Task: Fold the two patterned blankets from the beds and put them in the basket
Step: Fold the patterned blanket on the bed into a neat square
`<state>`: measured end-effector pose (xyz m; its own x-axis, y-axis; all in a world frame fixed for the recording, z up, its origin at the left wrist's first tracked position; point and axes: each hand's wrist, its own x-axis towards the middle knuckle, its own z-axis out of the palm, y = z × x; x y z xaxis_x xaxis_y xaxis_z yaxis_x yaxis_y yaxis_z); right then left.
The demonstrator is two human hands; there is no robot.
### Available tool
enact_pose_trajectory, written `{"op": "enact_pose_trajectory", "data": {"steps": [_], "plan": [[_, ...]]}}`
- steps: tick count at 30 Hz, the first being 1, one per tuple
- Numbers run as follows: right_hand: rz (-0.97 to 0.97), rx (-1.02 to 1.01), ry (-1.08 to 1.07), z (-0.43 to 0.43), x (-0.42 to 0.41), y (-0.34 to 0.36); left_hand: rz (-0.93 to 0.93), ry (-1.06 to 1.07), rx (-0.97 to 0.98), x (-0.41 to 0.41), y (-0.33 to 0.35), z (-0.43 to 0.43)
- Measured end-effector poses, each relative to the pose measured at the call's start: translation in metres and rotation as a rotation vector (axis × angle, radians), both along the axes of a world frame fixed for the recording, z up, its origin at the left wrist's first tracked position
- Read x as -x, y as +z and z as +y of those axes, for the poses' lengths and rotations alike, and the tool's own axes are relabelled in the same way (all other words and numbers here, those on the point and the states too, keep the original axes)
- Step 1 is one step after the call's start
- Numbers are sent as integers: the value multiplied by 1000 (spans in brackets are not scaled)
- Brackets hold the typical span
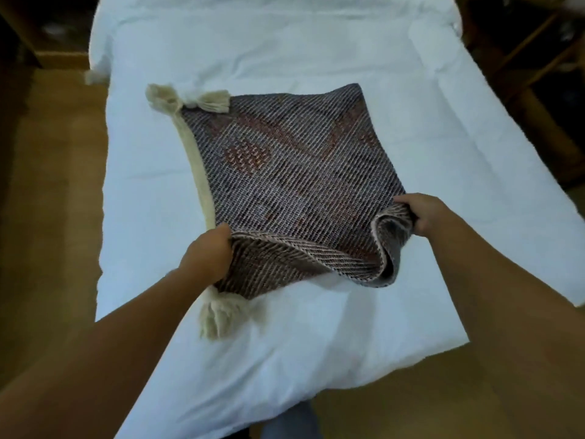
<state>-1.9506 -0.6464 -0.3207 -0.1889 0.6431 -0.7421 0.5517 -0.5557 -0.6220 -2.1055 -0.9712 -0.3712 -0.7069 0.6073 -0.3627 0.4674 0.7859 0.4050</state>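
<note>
A: Blanket status?
B: Patterned blanket [294,172] is in a rough square, mid-bed on the white duvet [285,52]. Coarse diagonal weave, grey and dark with rust patches. Cream border [198,166] down its left edge, cream tassels [215,315] at the corners.
A: Grips?
B: Left grip [207,255] is clamped on the near-left edge, which is raised off the duvet. Right grip [424,213] is clamped on the near-right corner, cloth curled over there. Far half lies flat.
A: Surroundings?
B: Tan floor [53,185] beside the bed.
</note>
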Motion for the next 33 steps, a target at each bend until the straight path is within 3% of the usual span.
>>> {"op": "enact_pose_trajectory", "data": {"steps": [8,17,24,29,33], "plan": [[6,-151,-129,8,69,-9,-35,-26,-8,59,-14,36],[109,-149,-344,59,127,-20,17,-81,37,150,-27,58],[264,-176,-585,98,182,-30,-26,-54,-73,257,-40,95],[301,-242,-695,130,239,-39,-128,-181,-171,335,-64,148],[389,-245,-855,162,290,-60,-54,-263,-207,382,-92,164]]}}
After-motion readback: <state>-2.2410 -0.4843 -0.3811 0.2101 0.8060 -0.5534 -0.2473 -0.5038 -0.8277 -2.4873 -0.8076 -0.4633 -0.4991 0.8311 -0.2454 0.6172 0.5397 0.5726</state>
